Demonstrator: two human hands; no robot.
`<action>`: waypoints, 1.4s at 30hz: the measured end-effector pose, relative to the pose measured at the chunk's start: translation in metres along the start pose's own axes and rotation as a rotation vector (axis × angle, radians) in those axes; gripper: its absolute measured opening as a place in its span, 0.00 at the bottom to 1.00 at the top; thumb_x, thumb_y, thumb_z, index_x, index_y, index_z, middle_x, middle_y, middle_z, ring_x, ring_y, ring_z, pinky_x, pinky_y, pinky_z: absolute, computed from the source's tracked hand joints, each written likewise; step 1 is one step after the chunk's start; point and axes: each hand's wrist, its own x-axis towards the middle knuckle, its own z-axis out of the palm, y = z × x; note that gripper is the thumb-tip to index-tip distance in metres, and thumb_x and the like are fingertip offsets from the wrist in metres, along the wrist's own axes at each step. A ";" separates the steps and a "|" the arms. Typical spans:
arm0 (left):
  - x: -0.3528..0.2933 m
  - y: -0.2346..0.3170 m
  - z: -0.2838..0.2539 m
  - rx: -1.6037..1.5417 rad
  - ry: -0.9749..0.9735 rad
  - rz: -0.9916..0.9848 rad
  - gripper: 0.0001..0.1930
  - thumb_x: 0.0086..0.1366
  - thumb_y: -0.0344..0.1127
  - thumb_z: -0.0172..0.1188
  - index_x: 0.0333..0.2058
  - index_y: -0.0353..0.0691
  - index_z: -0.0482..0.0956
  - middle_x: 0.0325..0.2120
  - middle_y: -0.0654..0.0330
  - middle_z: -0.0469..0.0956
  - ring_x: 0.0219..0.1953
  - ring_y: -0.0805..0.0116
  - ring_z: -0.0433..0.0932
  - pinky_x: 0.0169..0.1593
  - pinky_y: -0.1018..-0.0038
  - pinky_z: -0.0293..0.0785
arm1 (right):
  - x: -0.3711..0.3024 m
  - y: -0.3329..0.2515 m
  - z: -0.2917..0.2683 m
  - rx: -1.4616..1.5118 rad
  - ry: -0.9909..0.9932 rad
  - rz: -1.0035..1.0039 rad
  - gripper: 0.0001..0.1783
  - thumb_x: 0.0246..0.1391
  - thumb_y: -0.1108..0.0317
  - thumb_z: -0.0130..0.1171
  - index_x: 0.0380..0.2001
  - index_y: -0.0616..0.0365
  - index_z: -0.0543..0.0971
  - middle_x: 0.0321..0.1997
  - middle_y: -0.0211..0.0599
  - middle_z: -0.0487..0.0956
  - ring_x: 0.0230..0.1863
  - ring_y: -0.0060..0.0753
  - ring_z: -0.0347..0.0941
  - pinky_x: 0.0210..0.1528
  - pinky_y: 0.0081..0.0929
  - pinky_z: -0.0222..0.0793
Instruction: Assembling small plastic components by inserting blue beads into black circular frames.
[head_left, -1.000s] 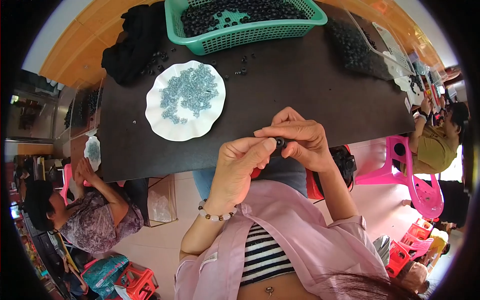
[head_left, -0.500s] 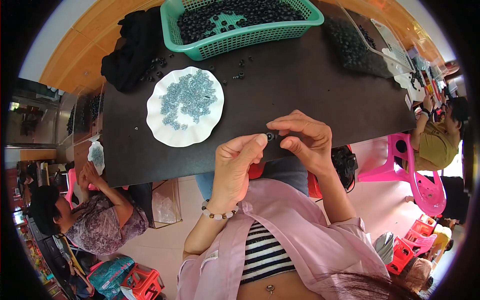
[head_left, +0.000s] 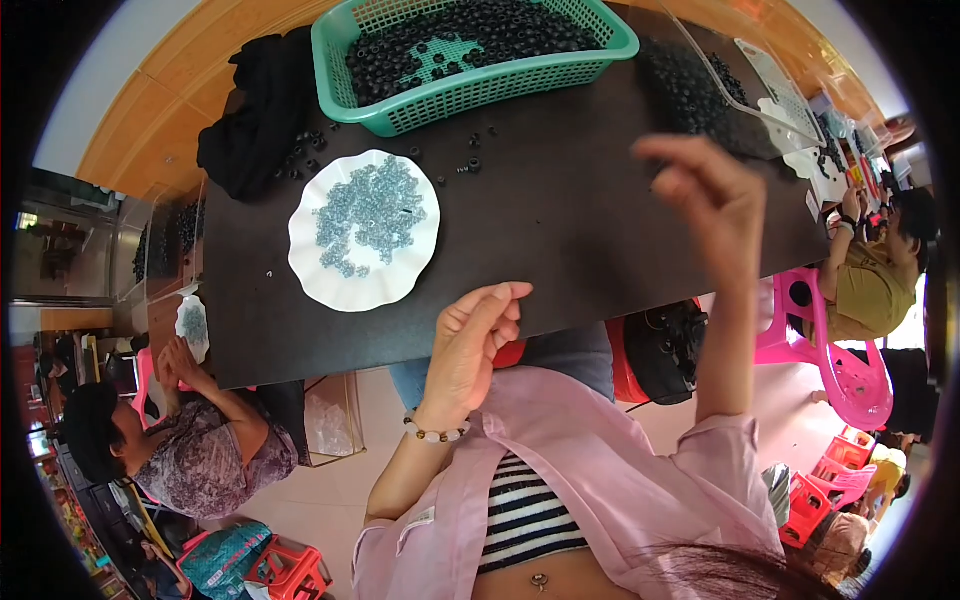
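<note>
white scalloped plate (head_left: 330, 285) heaped with pale blue beads (head_left: 368, 212), flat on dark table.

Dark table (head_left: 560, 230), orange wall (head_left: 190, 90), pink plastic chairs (head_left: 850, 370), tiled floor (head_left: 330, 500)

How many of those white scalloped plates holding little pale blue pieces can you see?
2. One white plate lies on the dark table, ahead of the left hand; a smaller plate sits at the far left by a seated person. Others may be hidden.

Left hand (head_left: 470, 345) low near body, fingers together and slightly curled, thumb alongside, beaded bracelet on wrist, forearm angling up from lower left. Right hand (head_left: 705, 195) raised high, blurred, fingers loosely bent, grip state unclear; forearm near vertical, pink sleeve at elbow.
</note>
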 end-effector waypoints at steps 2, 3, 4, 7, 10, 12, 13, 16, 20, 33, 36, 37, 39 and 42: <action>-0.001 -0.002 -0.019 -0.053 0.012 0.063 0.12 0.67 0.34 0.53 0.40 0.31 0.79 0.24 0.67 0.75 0.25 0.81 0.70 0.33 0.82 0.70 | 0.035 0.004 -0.027 -0.209 0.150 -0.001 0.13 0.54 0.63 0.60 0.41 0.58 0.81 0.35 0.27 0.80 0.32 0.16 0.70 0.35 0.14 0.63; -0.003 -0.001 -0.022 -0.054 0.019 0.070 0.12 0.67 0.34 0.53 0.40 0.31 0.79 0.24 0.67 0.75 0.25 0.81 0.70 0.33 0.82 0.70 | 0.053 0.016 -0.039 -0.272 0.229 0.010 0.13 0.54 0.64 0.59 0.41 0.56 0.81 0.35 0.27 0.80 0.31 0.16 0.70 0.34 0.14 0.64; 0.000 0.001 -0.020 -0.088 0.009 0.053 0.12 0.67 0.34 0.53 0.41 0.30 0.79 0.24 0.67 0.75 0.25 0.81 0.71 0.34 0.81 0.71 | 0.069 0.035 -0.065 -0.404 0.277 -0.022 0.14 0.54 0.64 0.59 0.42 0.56 0.81 0.35 0.29 0.80 0.31 0.16 0.71 0.34 0.14 0.65; 0.004 0.000 -0.021 -0.126 -0.005 0.055 0.12 0.67 0.33 0.52 0.41 0.30 0.78 0.25 0.66 0.75 0.27 0.79 0.72 0.36 0.80 0.72 | 0.110 0.121 -0.124 -0.764 0.279 -0.053 0.15 0.54 0.63 0.59 0.43 0.56 0.81 0.35 0.31 0.81 0.31 0.16 0.72 0.35 0.15 0.66; 0.004 -0.002 -0.025 -0.091 -0.017 0.076 0.12 0.67 0.33 0.52 0.40 0.30 0.78 0.25 0.65 0.75 0.27 0.78 0.72 0.36 0.80 0.72 | 0.112 0.112 -0.101 -0.940 0.263 -0.051 0.14 0.55 0.64 0.59 0.43 0.57 0.81 0.34 0.32 0.82 0.32 0.17 0.73 0.36 0.15 0.67; 0.005 -0.003 -0.025 -0.076 -0.057 0.056 0.11 0.67 0.33 0.53 0.40 0.30 0.79 0.26 0.65 0.75 0.28 0.77 0.72 0.36 0.81 0.71 | 0.097 0.084 -0.072 -0.900 0.298 -0.031 0.13 0.55 0.65 0.59 0.42 0.58 0.81 0.34 0.32 0.82 0.33 0.17 0.74 0.37 0.15 0.67; 0.003 -0.004 -0.026 -0.072 -0.037 0.066 0.11 0.67 0.33 0.53 0.40 0.30 0.79 0.26 0.65 0.75 0.28 0.77 0.72 0.36 0.81 0.71 | 0.093 0.078 -0.045 -0.615 0.294 -0.142 0.12 0.55 0.66 0.59 0.41 0.59 0.81 0.34 0.32 0.82 0.33 0.17 0.74 0.37 0.15 0.68; -0.001 -0.003 -0.030 -0.082 -0.042 0.077 0.11 0.67 0.33 0.53 0.40 0.30 0.79 0.25 0.65 0.75 0.28 0.77 0.71 0.36 0.81 0.70 | 0.077 0.046 0.026 -0.284 0.068 -0.224 0.09 0.53 0.69 0.61 0.37 0.60 0.82 0.32 0.31 0.82 0.32 0.18 0.75 0.35 0.17 0.69; 0.002 -0.002 -0.027 -0.079 -0.060 0.082 0.11 0.67 0.32 0.53 0.39 0.29 0.78 0.25 0.65 0.75 0.27 0.78 0.70 0.35 0.79 0.69 | 0.061 0.053 0.099 -0.255 -0.239 -0.385 0.11 0.46 0.71 0.64 0.36 0.57 0.80 0.32 0.37 0.78 0.33 0.36 0.75 0.35 0.28 0.72; -0.001 -0.002 -0.027 -0.075 -0.056 0.075 0.11 0.67 0.32 0.52 0.38 0.30 0.79 0.24 0.65 0.74 0.26 0.79 0.69 0.34 0.78 0.67 | 0.062 0.065 0.147 -0.456 -0.435 -0.316 0.12 0.46 0.70 0.63 0.38 0.54 0.79 0.36 0.34 0.77 0.42 0.40 0.71 0.42 0.35 0.70; 0.001 -0.003 -0.027 -0.098 -0.057 0.073 0.11 0.67 0.32 0.52 0.39 0.30 0.79 0.24 0.65 0.74 0.26 0.79 0.69 0.33 0.78 0.67 | 0.060 0.069 0.145 -0.433 -0.416 -0.312 0.11 0.46 0.69 0.62 0.37 0.54 0.79 0.34 0.34 0.77 0.41 0.40 0.71 0.41 0.35 0.70; 0.002 -0.003 -0.027 -0.098 -0.057 0.072 0.11 0.67 0.32 0.52 0.39 0.30 0.79 0.24 0.65 0.74 0.26 0.79 0.69 0.33 0.78 0.67 | 0.058 0.070 0.142 -0.416 -0.395 -0.303 0.11 0.46 0.70 0.63 0.36 0.55 0.79 0.33 0.34 0.77 0.40 0.39 0.72 0.40 0.34 0.70; 0.004 -0.003 -0.027 -0.116 -0.075 0.098 0.12 0.67 0.32 0.53 0.42 0.30 0.77 0.26 0.64 0.75 0.26 0.79 0.70 0.34 0.79 0.68 | 0.053 0.068 0.133 -0.401 -0.372 -0.290 0.11 0.45 0.71 0.63 0.36 0.55 0.79 0.32 0.34 0.77 0.39 0.39 0.72 0.39 0.34 0.70; 0.006 0.000 -0.019 -0.078 -0.003 0.116 0.15 0.67 0.35 0.53 0.47 0.31 0.75 0.30 0.63 0.77 0.27 0.79 0.71 0.34 0.80 0.70 | 0.036 0.045 0.118 -0.282 -0.305 -0.295 0.12 0.44 0.73 0.64 0.35 0.56 0.79 0.32 0.34 0.77 0.37 0.39 0.71 0.36 0.32 0.69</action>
